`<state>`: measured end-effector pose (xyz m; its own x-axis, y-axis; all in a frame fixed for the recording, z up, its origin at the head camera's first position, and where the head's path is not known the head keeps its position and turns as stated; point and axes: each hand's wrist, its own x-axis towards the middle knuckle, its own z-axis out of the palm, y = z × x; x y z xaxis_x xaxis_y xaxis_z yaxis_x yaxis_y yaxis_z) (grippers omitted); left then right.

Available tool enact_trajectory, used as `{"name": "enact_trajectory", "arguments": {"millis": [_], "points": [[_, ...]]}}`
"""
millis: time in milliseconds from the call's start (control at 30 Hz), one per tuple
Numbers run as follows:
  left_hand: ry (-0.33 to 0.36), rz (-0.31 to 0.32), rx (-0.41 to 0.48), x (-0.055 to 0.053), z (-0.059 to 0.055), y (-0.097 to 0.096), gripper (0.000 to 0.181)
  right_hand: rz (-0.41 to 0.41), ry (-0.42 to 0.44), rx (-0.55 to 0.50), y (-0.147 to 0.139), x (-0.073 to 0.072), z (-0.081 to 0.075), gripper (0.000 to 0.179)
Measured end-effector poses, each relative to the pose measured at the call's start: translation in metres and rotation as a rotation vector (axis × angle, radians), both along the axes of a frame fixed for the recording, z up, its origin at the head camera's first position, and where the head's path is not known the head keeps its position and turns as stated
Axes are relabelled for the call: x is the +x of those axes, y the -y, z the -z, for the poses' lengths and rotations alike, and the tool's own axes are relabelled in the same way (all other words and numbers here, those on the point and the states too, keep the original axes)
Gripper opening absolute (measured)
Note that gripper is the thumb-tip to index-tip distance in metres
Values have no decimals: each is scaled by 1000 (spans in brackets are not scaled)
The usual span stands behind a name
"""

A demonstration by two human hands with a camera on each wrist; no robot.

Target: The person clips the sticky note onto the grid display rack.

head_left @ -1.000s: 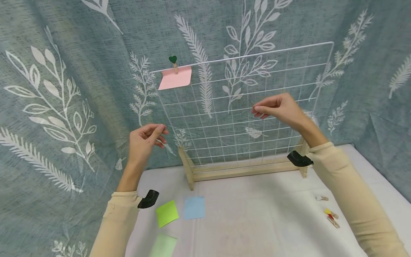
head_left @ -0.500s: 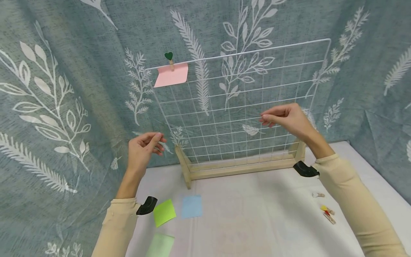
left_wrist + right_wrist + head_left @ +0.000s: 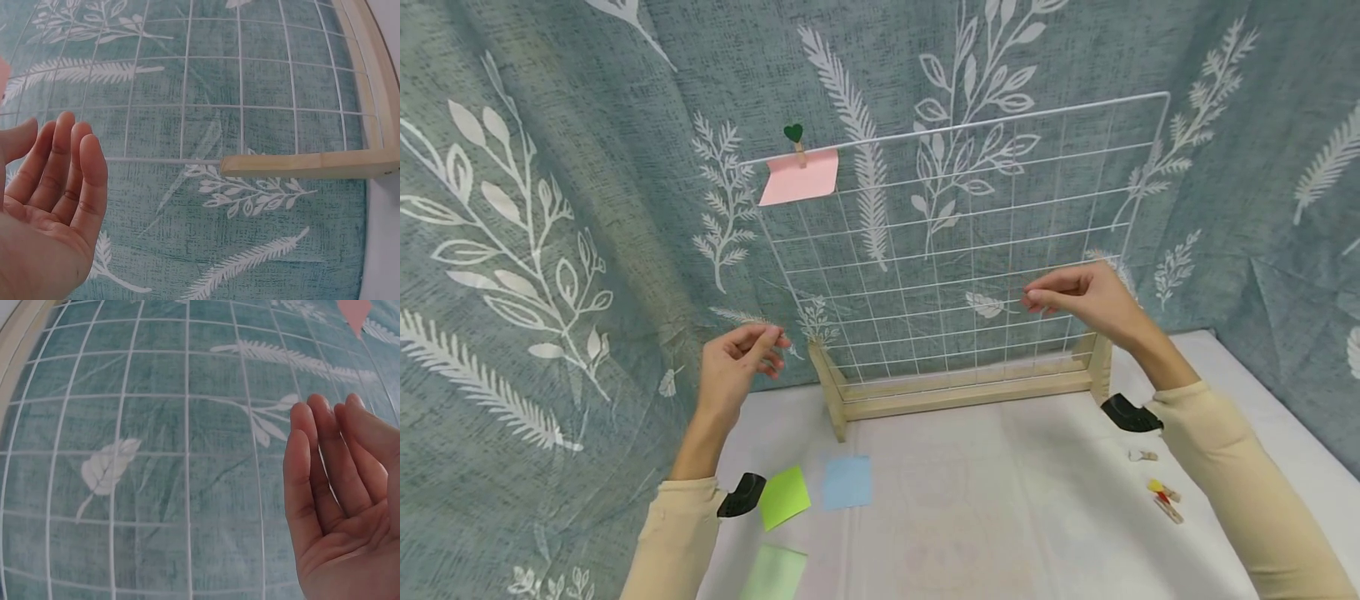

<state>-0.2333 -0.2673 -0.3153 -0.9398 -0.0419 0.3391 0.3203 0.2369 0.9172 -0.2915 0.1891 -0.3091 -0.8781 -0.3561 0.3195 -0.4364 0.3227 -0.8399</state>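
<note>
My left hand (image 3: 733, 362) hovers in front of the lower left of the white wire grid (image 3: 955, 225), fingers loosely curled and holding nothing. Before the grid's lower right is my right hand (image 3: 1086, 300), also empty; its bent fingers (image 3: 312, 481) show in the right wrist view. A pink sticky note (image 3: 800, 177) hangs at the grid's top left corner, held by a small wooden clothespin (image 3: 801, 156) with a green heart. The grid stands upright in a wooden base (image 3: 962, 396).
A blue note (image 3: 847, 482), a bright green note (image 3: 785, 497) and a pale green note (image 3: 775, 573) lie at the table's left. Several small wooden clothespins (image 3: 1168, 508) lie at the right; one white-topped clothespin (image 3: 1142, 455) is apart. A patterned curtain (image 3: 587, 250) hangs behind.
Both hands have come down away from the grid's upper part, the right one also shifting rightward. The notes and clothespins stay where they were; the view shifts slightly.
</note>
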Motion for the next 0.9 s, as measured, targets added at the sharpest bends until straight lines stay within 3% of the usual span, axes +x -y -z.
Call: {"name": "enact_trajectory", "arguments": {"millis": [233,567,900], "points": [[16,0,-21,4,6,3,20,30,4,46,-14,11,12,26],[20,11,15,9,14,10,18,61,12,73,-31,22,28,30],[70,14,4,14,28,18,19,84,44,104,-45,33,47,30]]}}
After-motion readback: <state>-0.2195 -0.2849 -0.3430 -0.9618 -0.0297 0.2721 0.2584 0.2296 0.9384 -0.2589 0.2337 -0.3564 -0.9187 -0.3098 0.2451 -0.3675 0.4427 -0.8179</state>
